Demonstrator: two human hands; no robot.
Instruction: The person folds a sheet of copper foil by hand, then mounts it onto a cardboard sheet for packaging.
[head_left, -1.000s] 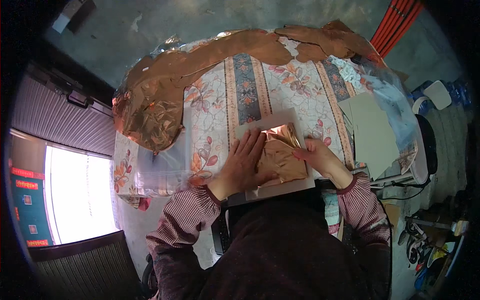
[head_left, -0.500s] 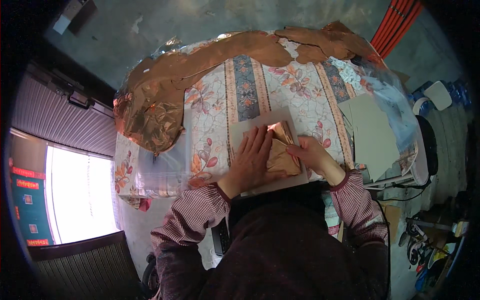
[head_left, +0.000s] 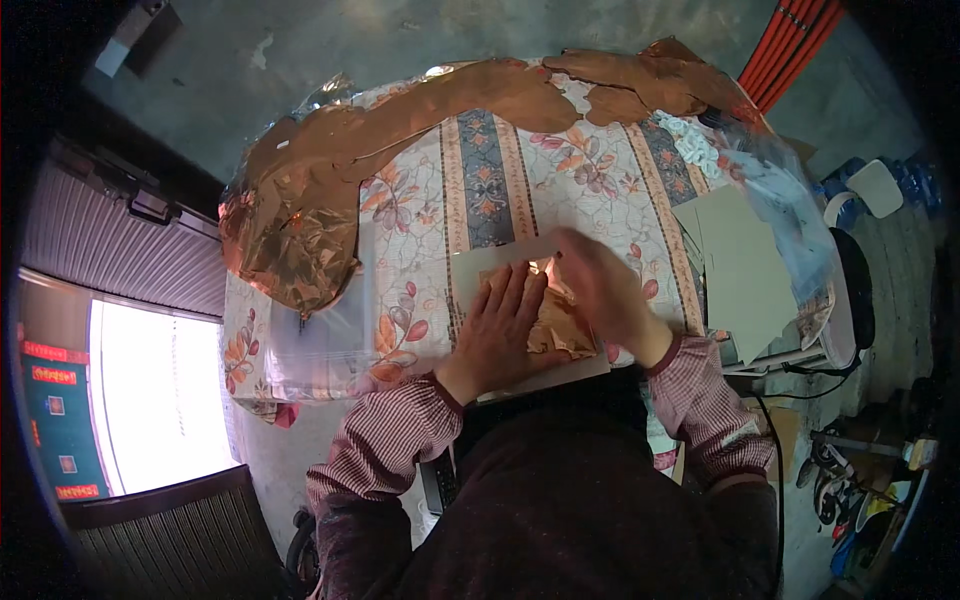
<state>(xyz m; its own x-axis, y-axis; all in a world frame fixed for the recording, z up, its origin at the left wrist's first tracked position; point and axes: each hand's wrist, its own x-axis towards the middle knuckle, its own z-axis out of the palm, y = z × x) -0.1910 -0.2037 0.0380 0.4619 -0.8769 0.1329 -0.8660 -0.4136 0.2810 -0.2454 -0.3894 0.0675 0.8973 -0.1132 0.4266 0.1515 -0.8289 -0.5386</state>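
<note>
A rectangular pale grey board lies at the near edge of the table, with a sheet of copper-coloured foil on it. My left hand rests flat over the left part of the foil, fingers spread and pointing away from me. At the foil's upper right corner is my right hand, bent over the board's far right side. Motion smears its fingers, so whether they grip the foil's edge does not show. The foil looks creased between the two hands.
Long crumpled copper foil runs along the table's far and left edges. Clear plastic bags lie at left. On the right are a stack of grey boards, a crumpled white cloth and clear plastic film. A patterned tablecloth covers the table.
My right hand has moved from the foil's right edge up and away to its far right corner. The foil's raised right edge now lies flatter. My left hand stays pressed on it.
</note>
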